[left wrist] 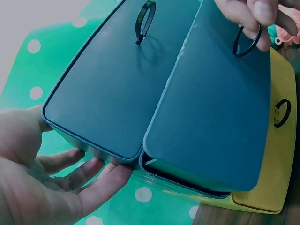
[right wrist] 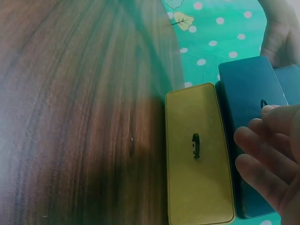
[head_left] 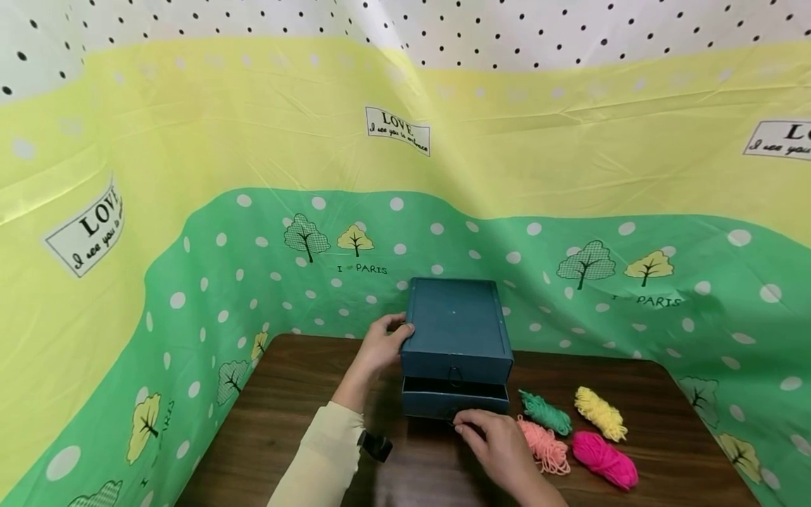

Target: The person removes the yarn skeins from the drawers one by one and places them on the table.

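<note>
A dark blue drawer box [head_left: 456,317] stands at the back of the table, its second drawer [head_left: 437,401] slid partly out. The wrist views also show a yellow drawer [right wrist: 199,187] below it, shut, with a black pull. My left hand [head_left: 383,343] rests against the box's left side, thumb at the top edge and spread fingers [left wrist: 93,168] along the side wall. At the front, my right hand [head_left: 497,443] pinches the black loop pull [left wrist: 247,42] of the second drawer between thumb and fingertips. The top drawer's own loop [left wrist: 145,21] hangs free. The second drawer's inside is mostly hidden.
Right of the box lie a green yarn bundle [head_left: 546,412], a yellow one [head_left: 600,413], a coral one [head_left: 543,447] and a magenta one [head_left: 605,460]. The brown wooden table [head_left: 304,401] backs onto a patterned green and yellow curtain [head_left: 355,232].
</note>
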Tool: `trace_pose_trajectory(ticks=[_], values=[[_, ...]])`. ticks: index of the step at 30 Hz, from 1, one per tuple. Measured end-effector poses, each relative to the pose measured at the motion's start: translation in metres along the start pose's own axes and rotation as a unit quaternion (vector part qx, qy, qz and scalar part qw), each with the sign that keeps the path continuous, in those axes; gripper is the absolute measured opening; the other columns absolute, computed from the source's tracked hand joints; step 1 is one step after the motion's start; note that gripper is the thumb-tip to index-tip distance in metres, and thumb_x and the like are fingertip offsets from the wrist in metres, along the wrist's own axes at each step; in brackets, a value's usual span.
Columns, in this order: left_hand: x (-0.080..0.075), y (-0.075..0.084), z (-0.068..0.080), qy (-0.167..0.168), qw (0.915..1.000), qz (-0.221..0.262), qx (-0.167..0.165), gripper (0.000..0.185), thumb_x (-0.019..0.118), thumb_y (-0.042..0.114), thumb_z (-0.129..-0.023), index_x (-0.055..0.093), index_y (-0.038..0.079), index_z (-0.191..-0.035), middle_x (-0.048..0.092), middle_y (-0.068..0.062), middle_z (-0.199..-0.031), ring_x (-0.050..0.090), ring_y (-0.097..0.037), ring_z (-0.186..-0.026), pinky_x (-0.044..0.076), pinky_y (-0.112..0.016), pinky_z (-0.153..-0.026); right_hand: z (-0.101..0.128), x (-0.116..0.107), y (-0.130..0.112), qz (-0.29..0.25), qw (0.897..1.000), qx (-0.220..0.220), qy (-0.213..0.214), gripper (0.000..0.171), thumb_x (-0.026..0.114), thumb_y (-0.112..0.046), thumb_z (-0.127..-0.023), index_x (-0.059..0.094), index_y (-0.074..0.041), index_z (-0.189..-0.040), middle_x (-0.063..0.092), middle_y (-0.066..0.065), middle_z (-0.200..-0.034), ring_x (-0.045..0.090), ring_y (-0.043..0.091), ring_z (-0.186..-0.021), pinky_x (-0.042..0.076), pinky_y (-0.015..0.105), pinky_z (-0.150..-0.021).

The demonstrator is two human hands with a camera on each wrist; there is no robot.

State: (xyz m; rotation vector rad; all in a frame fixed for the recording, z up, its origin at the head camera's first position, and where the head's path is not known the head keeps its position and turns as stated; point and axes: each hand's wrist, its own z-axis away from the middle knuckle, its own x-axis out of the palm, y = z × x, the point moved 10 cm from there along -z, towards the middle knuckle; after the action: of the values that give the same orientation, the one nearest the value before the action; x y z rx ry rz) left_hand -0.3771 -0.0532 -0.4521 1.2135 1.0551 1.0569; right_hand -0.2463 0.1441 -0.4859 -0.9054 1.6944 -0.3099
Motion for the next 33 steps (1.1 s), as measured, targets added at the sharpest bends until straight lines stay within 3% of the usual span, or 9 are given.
trace_pose_trajectory(ticks=[12,19,26,33], values=[[-0.001,0.001,0.002,-0.002,0.9999,-0.009,-0.005,0.057,0.058,0.029,-0.106,0.042,0.006,-0.156,0.046,-0.022,-0.147,0.067,-0.026,-0.107,0.060,-0.043,-0.088,-0.015,0.002,0.015,0.021,0.999,0.045,0.001,0.010,0.079,-0.018,-0.090,0.079,-0.026,-0.095,0.075,-0.016,-0.094,0.067,-0.003,-0.079,0.054,0.023,-0.066],[-0.002,0.001,0.002,0.005,0.9999,-0.012,-0.010,0.057,0.058,0.030,-0.105,0.044,0.006,-0.155,0.049,-0.021,-0.145,0.069,-0.028,-0.107,0.061,-0.044,-0.087,-0.021,0.003,0.019,0.038,0.998,0.052,0.011,0.011,0.080,-0.023,-0.091,0.077,-0.033,-0.093,0.075,-0.015,-0.090,0.066,-0.003,-0.077,0.054,0.024,-0.066],[-0.003,0.002,0.002,-0.005,0.9998,-0.018,-0.006,0.058,0.059,0.031,-0.106,0.043,0.007,-0.156,0.046,-0.021,-0.149,0.068,-0.027,-0.108,0.061,-0.042,-0.088,-0.026,0.006,0.025,0.046,0.996,0.076,0.010,0.008,0.079,-0.021,-0.091,0.079,-0.028,-0.094,0.075,-0.018,-0.090,0.065,-0.003,-0.073,0.053,0.025,-0.065],[-0.004,0.001,0.001,-0.007,0.9998,-0.017,-0.004,0.057,0.060,0.031,-0.105,0.044,0.007,-0.155,0.046,-0.020,-0.148,0.068,-0.025,-0.105,0.061,-0.043,-0.086,-0.029,0.006,0.026,0.054,0.996,0.068,0.028,0.009,0.081,-0.020,-0.090,0.080,-0.028,-0.094,0.075,-0.018,-0.088,0.066,-0.002,-0.072,0.053,0.027,-0.064]])
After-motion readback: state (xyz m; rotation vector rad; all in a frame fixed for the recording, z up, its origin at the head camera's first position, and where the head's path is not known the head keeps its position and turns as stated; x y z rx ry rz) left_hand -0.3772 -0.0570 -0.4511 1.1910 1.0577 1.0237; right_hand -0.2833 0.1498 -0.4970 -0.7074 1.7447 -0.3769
